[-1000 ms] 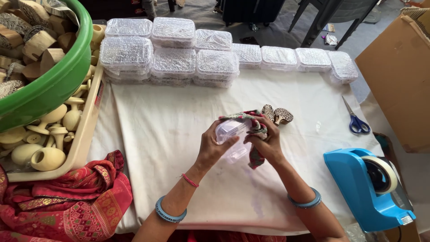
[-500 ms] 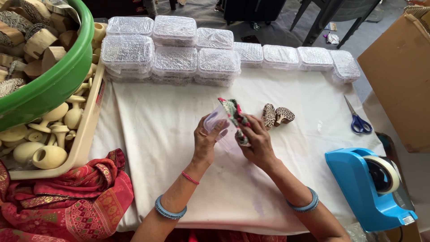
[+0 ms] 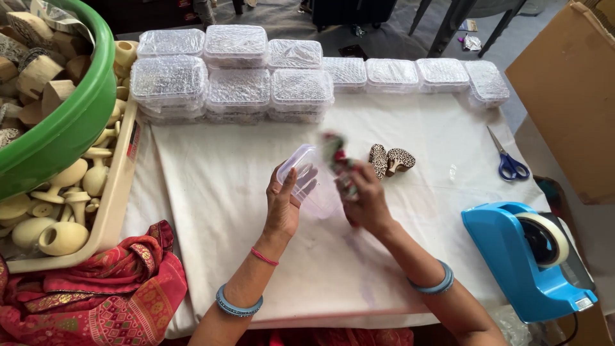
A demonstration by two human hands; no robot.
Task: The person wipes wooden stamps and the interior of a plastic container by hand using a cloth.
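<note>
Clear plastic box (image 3: 307,179) rests against left hand (image 3: 282,208) fingers (image 3: 289,186).

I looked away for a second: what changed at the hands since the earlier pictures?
The hands have come apart. The left hand now holds the clear plastic box alone, tipped up; the right hand has drawn the red-and-green patterned piece out to the right, blurred. The two carved blocks, scissors and tape dispenser stayed put.

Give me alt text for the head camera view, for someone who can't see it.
A person's left hand holds a clear plastic box while the right hand holds a blurred red-and-green item beside it, over a white-covered table with stacked lidded boxes behind.
</note>
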